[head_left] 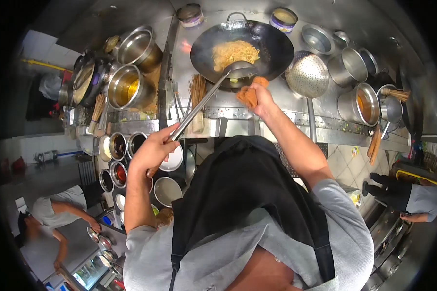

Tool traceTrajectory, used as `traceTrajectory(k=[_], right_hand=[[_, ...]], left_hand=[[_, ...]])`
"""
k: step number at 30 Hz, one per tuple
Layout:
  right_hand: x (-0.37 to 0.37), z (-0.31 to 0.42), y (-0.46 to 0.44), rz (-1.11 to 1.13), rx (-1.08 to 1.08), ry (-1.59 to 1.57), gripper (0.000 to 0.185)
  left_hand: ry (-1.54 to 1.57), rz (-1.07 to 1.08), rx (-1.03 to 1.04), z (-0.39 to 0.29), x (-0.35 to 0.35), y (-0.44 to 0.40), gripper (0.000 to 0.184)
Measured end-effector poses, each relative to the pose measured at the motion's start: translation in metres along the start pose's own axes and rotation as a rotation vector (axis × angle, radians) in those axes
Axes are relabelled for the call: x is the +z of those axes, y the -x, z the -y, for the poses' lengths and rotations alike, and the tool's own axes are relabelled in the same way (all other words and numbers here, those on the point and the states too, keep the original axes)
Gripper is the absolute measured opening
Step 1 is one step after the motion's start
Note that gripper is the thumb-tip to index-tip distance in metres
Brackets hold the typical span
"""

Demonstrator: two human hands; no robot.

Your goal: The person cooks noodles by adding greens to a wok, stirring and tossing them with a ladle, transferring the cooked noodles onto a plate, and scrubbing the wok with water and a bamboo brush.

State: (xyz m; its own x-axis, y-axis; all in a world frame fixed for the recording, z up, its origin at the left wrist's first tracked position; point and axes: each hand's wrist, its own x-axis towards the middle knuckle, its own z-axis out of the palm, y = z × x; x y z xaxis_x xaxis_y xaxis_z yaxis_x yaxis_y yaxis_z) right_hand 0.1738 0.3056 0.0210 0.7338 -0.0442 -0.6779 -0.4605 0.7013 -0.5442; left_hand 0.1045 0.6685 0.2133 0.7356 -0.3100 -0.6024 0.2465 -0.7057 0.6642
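My left hand (153,149) is closed round the long metal handle of a ladle (199,105). The ladle's bowl rests inside a black wok (272,51), at the near edge of a heap of noodles (234,52). An orange cloth (248,97) is bunched in my right hand (264,100), whose fingers are closed on it at the near right rim of the wok. The cloth hides how the rim is held. A bamboo brush (197,92) stands left of the wok.
Right of the wok are a perforated strainer (307,75) and metal pots (348,67). Pots with liquid (125,87) and sauce bowls (118,173) are at the left. One person (63,206) works at the lower left; another (408,196) stands at the far right.
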Motion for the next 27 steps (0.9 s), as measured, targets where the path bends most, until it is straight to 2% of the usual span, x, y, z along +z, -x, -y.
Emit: traceTrajectory(k=[2,4,5,8,10,12,13,14,15,19,22,23,27], right_hand=[[0.006,-0.001,0.003,-0.015,0.021,-0.021,0.023],[-0.003,-0.006,0.001,0.061,0.016,-0.008,0.027],[-0.01,-0.015,0.004,0.094,0.007,-0.019,0.029],[-0.037,-0.064,0.044,0.06,-0.078,-0.034,0.035],[-0.062,-0.087,0.066,0.113,-0.126,-0.007,0.041],[-0.087,-0.106,0.055,0.166,-0.144,-0.013,0.043],[-0.078,-0.091,0.061,0.163,-0.075,-0.031,0.04],[-0.054,-0.067,0.068,0.147,-0.14,-0.056,0.035],[-0.039,-0.048,0.059,0.094,-0.088,-0.064,0.033],[-0.01,-0.007,0.006,0.051,-0.03,-0.122,0.028],[-0.003,-0.009,-0.019,-0.032,-0.08,-0.116,0.028],[-0.01,-0.007,-0.024,0.009,-0.06,0.019,0.029],[-0.016,-0.01,-0.045,0.03,-0.038,0.041,0.031]], left_hand=[[-0.052,-0.019,0.05,-0.002,0.007,-0.005,0.06],[-0.131,-0.069,0.068,-0.003,0.028,-0.026,0.061],[-0.14,-0.136,0.176,0.01,0.042,-0.043,0.062],[-0.172,-0.286,0.192,0.015,0.075,-0.063,0.058],[-0.184,-0.391,0.433,0.033,0.085,-0.066,0.059],[-0.172,-0.391,0.446,0.034,0.082,-0.051,0.06],[-0.156,-0.337,0.338,0.019,0.072,-0.031,0.06],[-0.154,-0.298,0.264,0.008,0.062,-0.018,0.06],[-0.157,-0.252,0.203,0.001,0.054,-0.011,0.061],[-0.129,-0.187,0.129,-0.011,0.037,-0.009,0.061],[-0.082,-0.208,0.103,-0.02,0.031,-0.025,0.061],[-0.072,-0.237,0.116,-0.022,0.032,-0.038,0.061],[0.001,-0.397,0.22,-0.016,0.044,-0.119,0.062]])
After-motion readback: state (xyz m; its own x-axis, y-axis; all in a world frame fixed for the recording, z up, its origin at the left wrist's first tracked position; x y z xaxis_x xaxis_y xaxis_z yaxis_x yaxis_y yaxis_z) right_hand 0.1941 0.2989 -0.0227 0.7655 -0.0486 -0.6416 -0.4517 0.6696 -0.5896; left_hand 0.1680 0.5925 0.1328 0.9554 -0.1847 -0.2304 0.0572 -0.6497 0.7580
